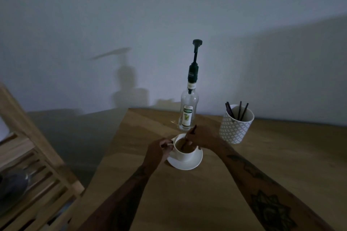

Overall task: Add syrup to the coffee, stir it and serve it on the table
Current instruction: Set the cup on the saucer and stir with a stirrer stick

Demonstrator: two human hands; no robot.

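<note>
Near the desk's (244, 174) left edge, coffee may be slopped onto the saucer (195, 163) if the stirrer (187, 138), pinched by the right hand (201, 138), is swept hard while the left hand (159, 151) merely holds the cup (185, 154) by its handle.

Stirrer (187, 139) lower end is sunk in the coffee, tip not visible; its middle is covered by the right hand (201, 139). Left hand (159, 151) fingertips are hidden behind the cup (185, 154) handle. Saucer (187, 164) centre is covered by the cup. Both forearms run off the bottom edge. Bottle (188, 110) label's small print is too small to read. Sticks in the holder (235, 127) are hidden below its rim. Wooden rack (37, 165) is cut by the left edge; the grey thing on it is too dark to identify.
</note>
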